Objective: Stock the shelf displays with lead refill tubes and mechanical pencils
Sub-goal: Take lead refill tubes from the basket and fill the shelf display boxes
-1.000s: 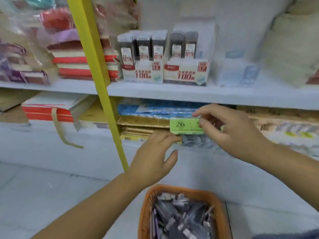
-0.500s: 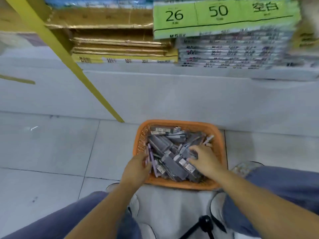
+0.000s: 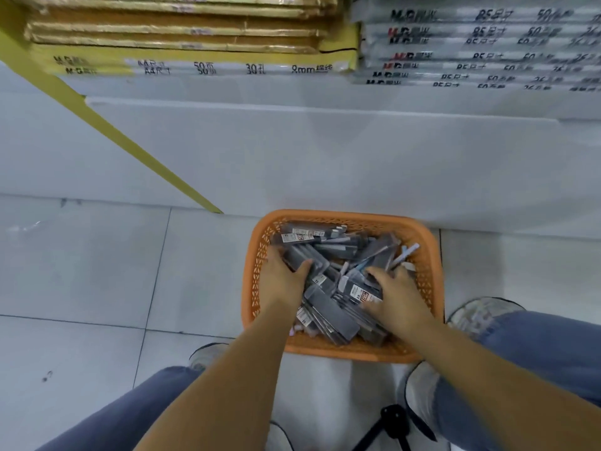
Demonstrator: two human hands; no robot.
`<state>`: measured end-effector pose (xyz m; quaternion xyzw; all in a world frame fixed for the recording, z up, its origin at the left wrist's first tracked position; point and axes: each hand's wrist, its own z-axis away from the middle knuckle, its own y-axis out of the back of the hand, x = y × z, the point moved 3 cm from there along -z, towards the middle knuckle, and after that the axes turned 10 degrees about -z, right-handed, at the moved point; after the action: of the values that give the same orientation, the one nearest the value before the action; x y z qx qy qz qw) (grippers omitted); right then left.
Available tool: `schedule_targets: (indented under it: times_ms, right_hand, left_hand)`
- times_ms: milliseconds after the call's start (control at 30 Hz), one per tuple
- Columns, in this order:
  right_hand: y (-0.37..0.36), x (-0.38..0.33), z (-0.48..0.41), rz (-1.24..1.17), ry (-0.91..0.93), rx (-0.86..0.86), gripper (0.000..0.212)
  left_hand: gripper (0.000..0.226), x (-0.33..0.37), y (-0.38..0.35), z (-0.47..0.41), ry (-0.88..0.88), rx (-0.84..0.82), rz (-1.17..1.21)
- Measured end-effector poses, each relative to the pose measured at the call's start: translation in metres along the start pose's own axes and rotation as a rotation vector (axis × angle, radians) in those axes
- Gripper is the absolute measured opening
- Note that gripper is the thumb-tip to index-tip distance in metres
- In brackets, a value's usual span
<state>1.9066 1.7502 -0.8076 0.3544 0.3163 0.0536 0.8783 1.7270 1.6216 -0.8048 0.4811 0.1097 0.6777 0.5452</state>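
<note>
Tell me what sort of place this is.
Most likely a stationery shop aisle: wrapped paper packs labelled with sheet counts are stacked on a low shelf, and an orange basket of refill packets sits on the tiled floor.

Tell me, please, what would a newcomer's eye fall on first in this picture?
The bright orange plastic basket on the pale tiled floor, low in the centre, is full of grey flat packets. The left hand grips a packet there and the right hand lies on the pile. Behind, a yellow metal post slants up to the left, beside gold-wrapped paper packs on the white shelf.
</note>
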Motion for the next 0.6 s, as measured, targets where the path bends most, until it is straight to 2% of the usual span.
schedule_targets:
  times_ms: [200,300,467,600]
  right_hand:
    - [0.002,-0.001,0.001,0.002,0.017,-0.035,0.067]
    - [-0.001,-0.005,0.006,-0.113,0.019,-0.026,0.064]
    - [0.001,-0.005,0.006,-0.303,-0.052,-0.044,0.049]
    - [0.015,-0.013,0.005,-0.444,-0.105,-0.093,0.034]
  left_hand:
    - [0.052,-0.001,-0.006,0.001,0.063,0.037,0.109]
    - [0.056,-0.007,-0.005,0.002,0.118,0.04,0.248]
    - [0.071,-0.014,-0.007,0.011,0.274,-0.138,0.535]
    - [0.037,-0.027,0.002,0.027,0.35,-0.253,0.539]
